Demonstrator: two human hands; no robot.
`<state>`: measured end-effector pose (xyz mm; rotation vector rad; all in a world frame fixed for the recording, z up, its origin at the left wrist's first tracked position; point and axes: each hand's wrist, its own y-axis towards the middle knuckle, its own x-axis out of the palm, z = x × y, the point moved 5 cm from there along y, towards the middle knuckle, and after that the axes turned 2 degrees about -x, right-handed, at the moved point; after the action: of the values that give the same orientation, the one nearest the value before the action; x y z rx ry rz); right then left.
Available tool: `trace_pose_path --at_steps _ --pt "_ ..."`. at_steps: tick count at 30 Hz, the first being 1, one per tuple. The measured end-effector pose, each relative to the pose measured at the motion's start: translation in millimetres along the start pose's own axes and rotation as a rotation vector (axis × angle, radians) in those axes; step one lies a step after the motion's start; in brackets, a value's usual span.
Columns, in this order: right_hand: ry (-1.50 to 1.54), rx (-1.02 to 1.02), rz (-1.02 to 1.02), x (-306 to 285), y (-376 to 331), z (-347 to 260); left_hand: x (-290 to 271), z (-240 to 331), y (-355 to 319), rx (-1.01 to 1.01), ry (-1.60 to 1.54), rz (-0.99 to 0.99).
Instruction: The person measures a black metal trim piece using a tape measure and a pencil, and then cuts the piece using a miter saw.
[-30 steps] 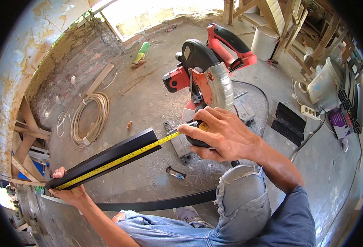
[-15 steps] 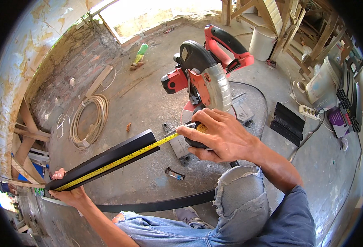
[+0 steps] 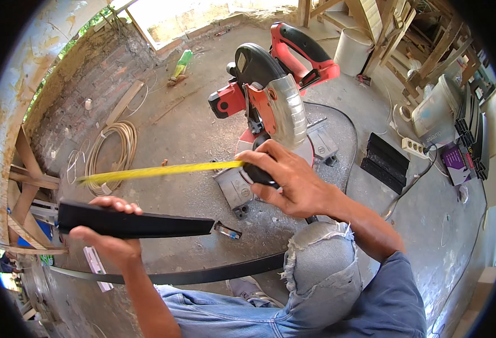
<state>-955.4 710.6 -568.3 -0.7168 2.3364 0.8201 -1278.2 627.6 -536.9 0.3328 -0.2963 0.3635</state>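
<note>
My left hand (image 3: 113, 234) grips a black profile strip (image 3: 152, 221) near its left end, thumb below and fingers over the top. The strip points right, above the floor. My right hand (image 3: 293, 183) is closed round a black tape measure (image 3: 259, 173), whose yellow blade (image 3: 169, 170) sticks out leftward, apart from the strip and smeared by motion at its free end. Just beyond my right hand stands a red and black miter saw (image 3: 267, 93) with a clear ribbed blade guard. A small utility-knife-like tool (image 3: 227, 230) lies on the floor by the strip's right end.
A long black strip (image 3: 214, 274) lies across in front of my knees. Coiled hose (image 3: 113, 149) is at the left. Right of the saw are black offcuts (image 3: 384, 163), a white power strip (image 3: 414, 147), a cable (image 3: 356, 141) and buckets (image 3: 353, 52). Sawdust covers the floor.
The tape blade has come off the strip and swung up. My left hand has turned the strip and brought it nearer and lower. The view has shifted slightly.
</note>
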Motion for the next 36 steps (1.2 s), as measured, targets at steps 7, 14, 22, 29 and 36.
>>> trace_pose_path --at_steps 7,14,22,29,36 --pt "0.067 0.243 -0.015 2.5 -86.0 52.5 -8.3 -22.2 17.0 -0.137 0.088 0.110" --pt "-0.091 0.586 -0.103 -1.4 -223.2 119.4 -171.4 -67.5 30.8 -0.296 0.187 0.626" --pt "-0.407 0.774 -0.065 18.9 -403.1 187.5 -337.4 -201.1 -60.5 -0.618 0.233 0.965" --pt "-0.524 0.793 -0.143 43.0 -451.1 194.9 -352.5 -254.4 -99.0 -0.808 0.237 1.086" --pt "-0.690 0.812 -0.203 24.1 -362.9 143.4 -407.5 -253.5 -117.5 -1.126 0.563 0.982"
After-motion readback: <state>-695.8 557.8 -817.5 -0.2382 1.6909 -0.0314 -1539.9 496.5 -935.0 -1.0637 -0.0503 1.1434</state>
